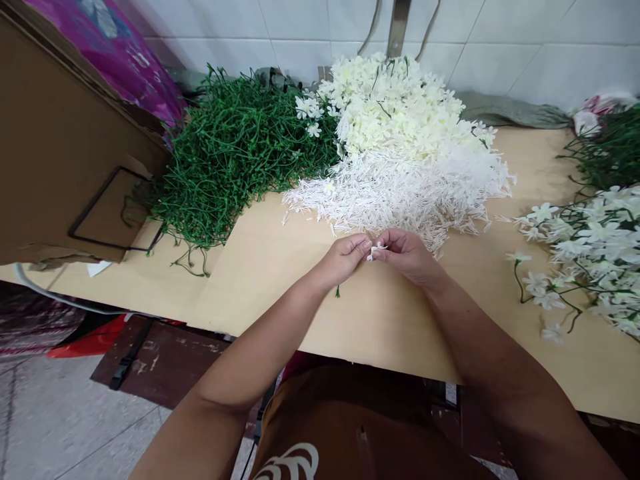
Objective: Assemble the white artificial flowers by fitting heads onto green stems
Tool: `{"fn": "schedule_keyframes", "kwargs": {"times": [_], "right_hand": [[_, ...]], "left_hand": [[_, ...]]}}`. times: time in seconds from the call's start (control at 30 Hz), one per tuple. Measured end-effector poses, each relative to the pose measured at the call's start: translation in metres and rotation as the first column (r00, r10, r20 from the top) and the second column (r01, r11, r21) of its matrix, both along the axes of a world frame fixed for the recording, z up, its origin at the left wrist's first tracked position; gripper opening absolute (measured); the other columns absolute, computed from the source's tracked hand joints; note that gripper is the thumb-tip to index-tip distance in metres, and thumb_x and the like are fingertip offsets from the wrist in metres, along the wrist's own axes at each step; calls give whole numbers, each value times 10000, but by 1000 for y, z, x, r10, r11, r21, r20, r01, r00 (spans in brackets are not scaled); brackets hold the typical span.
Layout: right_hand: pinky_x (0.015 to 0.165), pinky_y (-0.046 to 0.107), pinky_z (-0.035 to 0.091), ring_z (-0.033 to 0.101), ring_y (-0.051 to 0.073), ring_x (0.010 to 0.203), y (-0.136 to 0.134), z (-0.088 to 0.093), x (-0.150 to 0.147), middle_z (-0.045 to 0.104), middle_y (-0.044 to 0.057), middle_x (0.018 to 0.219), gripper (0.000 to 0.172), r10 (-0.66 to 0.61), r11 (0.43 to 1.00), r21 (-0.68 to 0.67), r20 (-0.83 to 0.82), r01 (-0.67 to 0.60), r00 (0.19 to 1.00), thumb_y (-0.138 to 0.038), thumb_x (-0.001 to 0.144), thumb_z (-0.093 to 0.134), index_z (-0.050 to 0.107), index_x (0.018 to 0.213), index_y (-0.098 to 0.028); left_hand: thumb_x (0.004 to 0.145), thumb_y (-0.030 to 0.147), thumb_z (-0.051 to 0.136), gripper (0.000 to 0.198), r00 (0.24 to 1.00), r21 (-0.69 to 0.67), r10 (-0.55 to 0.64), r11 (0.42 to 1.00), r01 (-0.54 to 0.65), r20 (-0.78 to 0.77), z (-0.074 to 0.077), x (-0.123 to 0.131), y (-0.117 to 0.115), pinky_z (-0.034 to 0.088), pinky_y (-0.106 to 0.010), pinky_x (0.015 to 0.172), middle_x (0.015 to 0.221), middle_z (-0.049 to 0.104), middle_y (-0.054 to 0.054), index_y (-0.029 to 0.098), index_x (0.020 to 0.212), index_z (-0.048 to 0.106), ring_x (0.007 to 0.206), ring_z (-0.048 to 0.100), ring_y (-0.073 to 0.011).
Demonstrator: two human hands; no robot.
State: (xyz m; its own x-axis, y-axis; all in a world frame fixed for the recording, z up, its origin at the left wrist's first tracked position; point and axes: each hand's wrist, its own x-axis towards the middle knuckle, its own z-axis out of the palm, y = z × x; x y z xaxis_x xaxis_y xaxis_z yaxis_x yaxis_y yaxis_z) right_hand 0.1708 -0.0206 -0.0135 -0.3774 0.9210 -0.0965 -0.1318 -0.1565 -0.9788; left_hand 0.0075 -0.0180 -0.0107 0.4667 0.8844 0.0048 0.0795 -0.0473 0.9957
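Above the table's middle, my two hands meet fingertip to fingertip. My left hand (349,257) is closed in a pinch, and the tip of a green artificial stem (337,291) sticks out below it. Between the fingertips shows a small white artificial flower piece (374,251), pinched by my right hand (404,255); its exact shape is partly hidden by the fingers. Just behind my hands lies a heap of thin white flower pieces (395,193). Pale cream-white blossoms (400,107) are piled behind that, and a mound of green stems (245,140) sits to the left.
White flowers on green stems (600,253) lie at the right, with more green stems (610,147) behind. A cardboard box (65,133) and a purple plastic bag (120,53) stand at the left. The tan table (300,320) backs onto a tiled wall (295,20).
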Motion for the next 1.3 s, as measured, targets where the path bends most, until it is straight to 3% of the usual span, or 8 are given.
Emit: {"fn": "schedule_keyframes", "kwargs": {"times": [0.2,0.57,0.73,0.87,0.97,1.07,1.2,1.3], "right_hand": [[556,221,358,481,70,567,-1,2,-3,549,-35,601,368,-2,1000,23,58,0,998,-375,537,820,545,651,-158],[519,221,323,426,69,535,-7,3,-13,516,-43,571,393,-156,985,93,148,144,976,-422,537,801,509,626,-174],[543,230,356,470,83,555,-6,5,-10,539,-34,586,377,-149,988,68,185,138,971,-427,552,779,517,646,-172],[580,250,401,514,104,599,-9,14,0,557,-14,638,335,-98,992,107,303,68,948,-438,629,714,509,668,-176],[610,273,437,551,130,649,-18,30,16,574,4,681,253,22,986,131,510,-103,860,-401,708,649,524,704,-180],[717,308,474,599,164,772,-24,53,33,628,38,811,191,131,945,123,704,-302,698,-367,745,618,588,783,-182],[676,294,478,599,155,715,-8,79,28,651,46,796,161,-74,929,279,787,-245,612,-332,782,562,621,792,-182],[682,284,473,592,160,737,24,81,-4,652,60,793,114,-291,876,448,789,-182,540,-245,794,555,624,759,-162]], "left_hand": [[755,655,463,521,999,32,-47,998,48,-21,-1,-1,0,246,-236,539,549,321,48,171,577,389,538,289,-80],[740,702,420,553,998,0,-58,998,58,-24,-4,-2,2,232,-227,522,540,309,50,177,581,345,526,268,-72],[783,592,442,456,1000,10,-10,1000,10,-6,-4,1,1,248,-219,516,547,324,51,174,607,392,521,283,-73],[838,490,414,398,995,103,-28,994,39,-100,-1,-1,2,305,-221,543,565,409,30,164,614,461,552,377,-87],[874,423,376,395,978,244,20,969,32,-207,2,-5,5,359,-238,603,627,524,-5,161,615,518,631,478,-116],[882,393,362,379,957,315,152,947,-68,-249,2,-8,9,386,-253,657,669,579,-16,167,646,554,676,527,-132],[880,426,351,399,934,251,294,938,-240,-203,-3,-8,15,395,-247,659,641,584,-4,174,629,533,647,534,-128],[869,415,369,382,928,238,330,928,-286,-173,-7,-9,19,378,-244,630,599,559,6,176,607,509,611,515,-123]]}}
